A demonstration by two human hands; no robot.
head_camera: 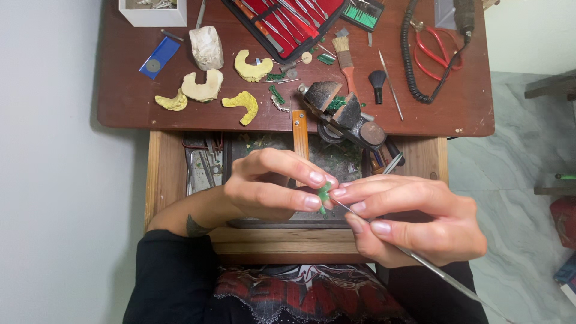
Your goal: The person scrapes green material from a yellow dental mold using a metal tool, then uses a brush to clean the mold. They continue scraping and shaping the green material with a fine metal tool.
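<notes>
My left hand pinches a small green wax piece between thumb and fingertips, above an open wooden drawer. My right hand grips a thin metal carving tool like a pen, its tip touching the green piece. The tool's handle runs down to the lower right. Both hands meet at the middle of the view, over my lap.
A dark wooden desk holds yellow dental casts, a white plaster block, a red tool case, a brush, a small vise, red scissors and a coiled black cord. Marble floor lies at right.
</notes>
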